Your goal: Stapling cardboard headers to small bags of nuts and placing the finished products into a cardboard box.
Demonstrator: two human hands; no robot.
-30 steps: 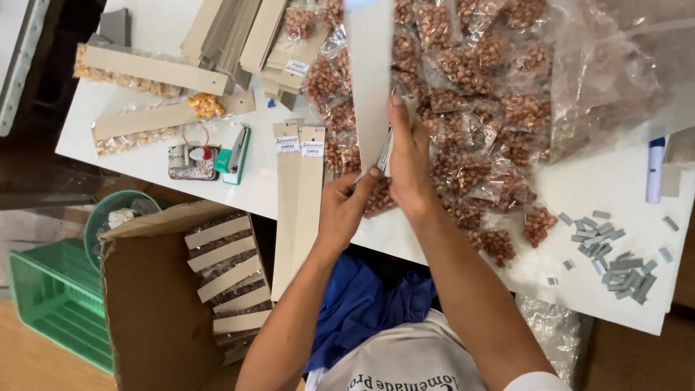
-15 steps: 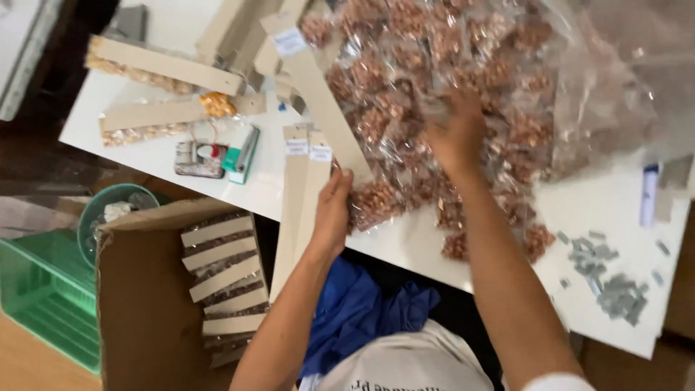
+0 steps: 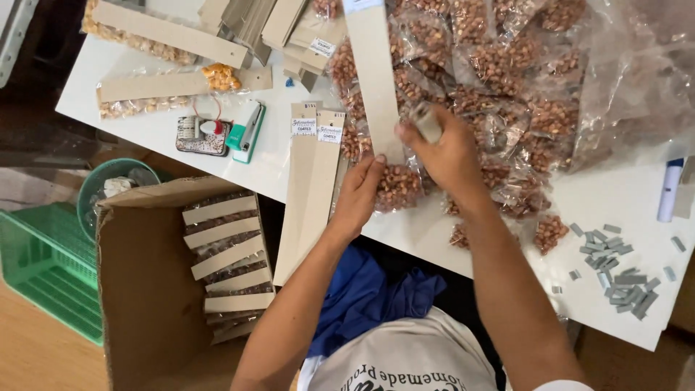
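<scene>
**Both hands at a card strip over the peanut bags**

Head view: the person is leaning over a white table (image 3: 217, 148). The left hand (image 3: 360, 195) is pinching the lower end of a long card strip (image 3: 373, 80), thumb and fingers closed on its edge. The strip is running up from the hands toward 12 o'clock, lying across a heap of small clear peanut bags (image 3: 507, 80). One bag (image 3: 397, 187) is sitting just under the strip's lower end, touching the left hand's fingers.

The right hand (image 3: 445, 156) is clenching around a small grey tool (image 3: 427, 123), held against the strip's right edge; what kind of tool it is I cannot tell.

At 9 o'clock from the hands, two more strips (image 3: 308, 188) are lying side by side, hanging over the table's near edge. Further out at 10 o'clock a teal stapler (image 3: 246, 134) is resting beside a small tin (image 3: 201, 135). At 4 o'clock a scatter of grey staple bars (image 3: 619, 271) is lying on the table. At 7 o'clock, below the table, an open box (image 3: 137, 289) is holding finished strips with bags (image 3: 224, 261), stacked in a row. A green basket (image 3: 43, 268) is standing at 8 o'clock.
</scene>
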